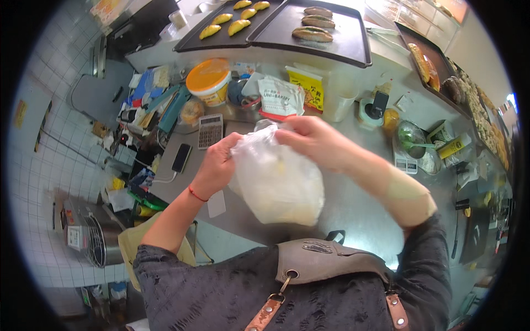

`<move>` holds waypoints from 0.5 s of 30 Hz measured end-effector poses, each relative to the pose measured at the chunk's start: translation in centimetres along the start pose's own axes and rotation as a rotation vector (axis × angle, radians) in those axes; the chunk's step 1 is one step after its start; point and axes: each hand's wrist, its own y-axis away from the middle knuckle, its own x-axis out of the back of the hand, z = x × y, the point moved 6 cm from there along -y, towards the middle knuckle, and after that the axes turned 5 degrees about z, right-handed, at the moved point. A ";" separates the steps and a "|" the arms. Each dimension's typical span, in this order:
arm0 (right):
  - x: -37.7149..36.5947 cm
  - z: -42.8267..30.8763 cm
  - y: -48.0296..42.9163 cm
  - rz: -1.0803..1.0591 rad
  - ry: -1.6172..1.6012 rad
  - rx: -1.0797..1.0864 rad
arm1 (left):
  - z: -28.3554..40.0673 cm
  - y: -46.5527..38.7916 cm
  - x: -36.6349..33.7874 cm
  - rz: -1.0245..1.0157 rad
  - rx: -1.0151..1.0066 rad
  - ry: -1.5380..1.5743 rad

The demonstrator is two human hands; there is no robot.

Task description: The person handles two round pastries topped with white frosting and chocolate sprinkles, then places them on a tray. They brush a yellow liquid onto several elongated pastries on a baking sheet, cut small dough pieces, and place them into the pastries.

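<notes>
A translucent plastic bag (281, 182) with pale contents hangs above the steel table (348, 207). My left hand (219, 159) grips the left side of its gathered top. At the other side of the bag's mouth, my right hand (312, 140) pinches the plastic, and its edge is slightly blurred. What the bag holds cannot be made out through the film. Just beyond my hands stands a white printed flour bag (281, 97) with a red base. A calculator (210, 131) and a smartphone (181, 158) lie left of my left hand.
Behind the table, baking trays (273, 35) hold yellow pastries (239, 27) and dark loaves (312, 34). An orange-lidded tub (208, 80) stands at the back left. To the right are a bowl with a green spatula (418, 145) and a kitchen scale (405, 165). A chair (153, 231) is at left.
</notes>
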 end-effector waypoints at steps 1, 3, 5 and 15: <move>-1.3 -0.4 -1.3 -0.011 0.015 0.081 | -0.7 -0.4 0.5 -0.002 0.009 -0.064; -4.2 -0.5 -4.9 0.090 0.190 0.204 | -2.7 -1.0 1.2 0.082 -0.024 -0.107; -7.2 0.2 -9.1 0.053 0.287 0.218 | -5.4 -1.3 1.2 0.171 -0.081 0.072; -14.0 11.8 -13.5 0.164 0.172 0.003 | -23.8 -3.0 -1.4 0.282 0.299 -0.564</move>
